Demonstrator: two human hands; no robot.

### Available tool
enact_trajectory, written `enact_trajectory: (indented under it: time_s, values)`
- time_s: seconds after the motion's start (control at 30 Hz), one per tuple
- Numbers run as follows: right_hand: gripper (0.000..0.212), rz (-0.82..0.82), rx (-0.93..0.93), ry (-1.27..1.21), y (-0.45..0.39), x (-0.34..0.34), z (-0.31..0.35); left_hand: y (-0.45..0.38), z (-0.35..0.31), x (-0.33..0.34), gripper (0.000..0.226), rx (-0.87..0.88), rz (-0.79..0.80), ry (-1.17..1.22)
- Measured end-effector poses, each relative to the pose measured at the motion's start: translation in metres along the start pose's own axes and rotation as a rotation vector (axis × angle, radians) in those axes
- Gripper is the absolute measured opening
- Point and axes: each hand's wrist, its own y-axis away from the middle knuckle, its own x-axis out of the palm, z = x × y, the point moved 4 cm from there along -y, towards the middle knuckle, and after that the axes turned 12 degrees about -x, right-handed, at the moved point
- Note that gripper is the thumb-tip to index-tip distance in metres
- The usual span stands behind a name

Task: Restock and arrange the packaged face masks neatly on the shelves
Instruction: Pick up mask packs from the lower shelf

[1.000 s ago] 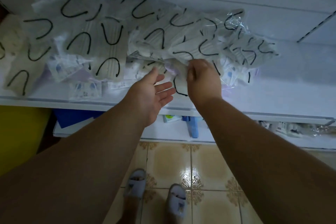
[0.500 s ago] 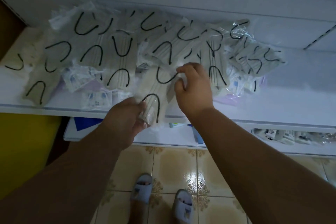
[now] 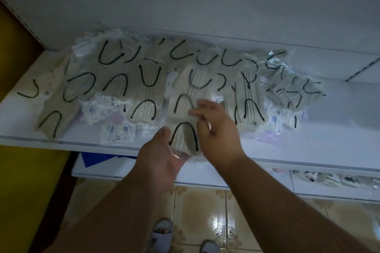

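Many clear-wrapped beige face mask packs (image 3: 148, 90) with black ear loops lie spread in an untidy overlapping layer on the white shelf (image 3: 320, 135). One mask pack (image 3: 184, 138) sticks out over the shelf's front edge. My left hand (image 3: 159, 158) lies palm up under its near end, thumb beside the pack's left edge, fingers hidden beneath it. My right hand (image 3: 216, 127), blurred by motion, hovers with spread fingers over the pack's right side and the packs behind it.
Smaller printed mask packs (image 3: 117, 135) lie at the shelf's front left. A lower shelf (image 3: 226, 174) holds more packs (image 3: 329, 178) at the right. A yellow panel (image 3: 24, 181) stands at the left. The tiled floor and my slippers (image 3: 162, 232) are below.
My left hand has carried the pack it gripped forward to the shelf edge and opened beneath it. My right hand has let go of the pile and spread its fingers.
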Motion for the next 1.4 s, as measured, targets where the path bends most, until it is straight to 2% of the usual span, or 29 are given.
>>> enact_trajectory:
  time_s: [0.03,0.07,0.13,0.17,0.23,0.27,0.33,0.4,0.47,0.5,0.57,0.6,0.63,0.67,0.7,0.73,0.8,0.87,0.9,0.97,1.03,1.07,1.13,1.2,1.23,1.27,1.3,1.33,1.4]
  values:
    - [0.034,0.072,-0.036,-0.020,0.010,0.002,0.003,0.000,-0.004,0.006,0.059,-0.009,0.175,0.218]
    - [0.036,0.152,-0.068,-0.045,0.017,0.003,0.004,0.001,-0.008,0.010,0.066,-0.040,0.261,0.354]
    - [0.044,0.251,-0.135,-0.089,0.024,0.003,0.000,0.002,-0.015,0.007,0.064,-0.065,0.264,0.271]
    - [0.046,0.257,-0.151,-0.115,0.023,0.000,-0.004,0.001,-0.019,0.007,0.051,-0.058,0.244,0.151]
    - [0.045,0.155,-0.110,-0.149,0.013,-0.009,-0.012,-0.004,-0.029,0.005,0.017,-0.010,0.112,-0.087]
    - [0.041,0.072,-0.069,-0.115,0.004,-0.015,-0.016,-0.008,-0.033,0.002,0.010,0.034,-0.009,-0.201]
    - [0.031,-0.019,0.007,0.087,-0.016,-0.022,-0.026,-0.012,-0.037,0.000,0.013,0.133,-0.190,-0.380]
    - [0.034,0.053,0.036,0.265,-0.038,-0.021,-0.037,-0.013,-0.041,0.001,0.012,0.201,-0.246,-0.354]
    - [0.053,0.215,0.005,0.395,-0.055,-0.013,-0.043,-0.014,-0.043,-0.002,0.006,0.213,-0.235,-0.237]
    - [0.063,0.299,-0.014,0.453,-0.062,-0.008,-0.044,-0.016,-0.045,-0.009,0.010,0.209,-0.268,-0.254]
    - [0.073,0.446,-0.020,0.525,-0.075,0.001,-0.045,-0.018,-0.048,-0.020,0.036,0.166,-0.350,-0.264]
    - [0.072,0.490,-0.017,0.552,-0.082,0.006,-0.046,-0.021,-0.048,-0.023,0.051,0.241,-0.396,-0.533]
    - [0.066,0.513,-0.010,0.576,-0.088,0.009,-0.046,-0.026,-0.047,-0.024,0.059,0.283,-0.344,-0.600]
    - [0.056,0.516,0.004,0.592,-0.093,0.011,-0.049,-0.028,-0.049,-0.026,0.059,0.262,-0.219,-0.476]
    - [0.047,0.483,0.014,0.595,-0.093,0.011,-0.050,-0.029,-0.052,-0.026,0.049,0.158,-0.101,-0.279]
    - [0.040,0.396,0.017,0.577,-0.092,0.010,-0.052,-0.031,-0.059,-0.025,0.032,0.197,-0.077,-0.142]
    - [0.030,0.086,-0.016,0.489,-0.081,0.000,-0.049,-0.020,-0.057,-0.022,0.007,0.165,-0.205,-0.100]
    - [0.025,-0.217,0.032,0.353,-0.065,-0.012,-0.046,-0.024,-0.059,-0.021,0.010,0.132,-0.242,-0.163]
    - [0.023,-0.320,0.132,0.236,-0.058,-0.017,-0.047,-0.021,-0.062,-0.020,0.011,0.154,-0.266,-0.195]
    - [0.021,-0.495,0.350,-0.137,-0.051,-0.022,-0.048,-0.025,-0.066,-0.023,0.012,0.161,-0.292,-0.204]
    - [0.025,-0.628,0.436,-0.491,-0.050,-0.025,-0.037,-0.028,-0.067,-0.027,0.015,0.153,-0.281,-0.191]
    - [0.026,-0.587,0.431,-0.550,-0.049,-0.025,-0.029,-0.028,-0.067,-0.024,0.018,0.135,-0.244,-0.171]
    - [0.026,-0.312,0.330,-0.461,-0.048,-0.015,-0.014,-0.028,-0.067,-0.018,0.024,0.087,-0.102,-0.092]
    - [0.026,0.032,0.128,-0.240,-0.043,0.005,-0.002,-0.023,-0.070,-0.011,0.041,0.033,0.046,0.016]
    - [0.028,0.148,-0.006,-0.126,-0.041,0.013,0.001,-0.021,-0.072,-0.009,0.045,0.022,0.079,0.024]
    - [0.032,0.205,-0.134,-0.019,-0.040,0.019,0.002,-0.023,-0.075,-0.009,0.039,0.054,0.053,-0.031]
    - [0.034,0.206,-0.211,0.056,-0.042,0.023,-0.001,-0.025,-0.078,-0.009,0.031,0.097,0.010,-0.124]
    - [0.033,0.146,-0.213,0.079,-0.046,0.022,-0.004,-0.027,-0.081,-0.014,0.028,0.146,-0.066,-0.217]
    - [0.031,-0.069,-0.036,0.064,-0.057,0.010,-0.012,-0.028,-0.088,-0.026,0.024,0.227,-0.240,-0.332]
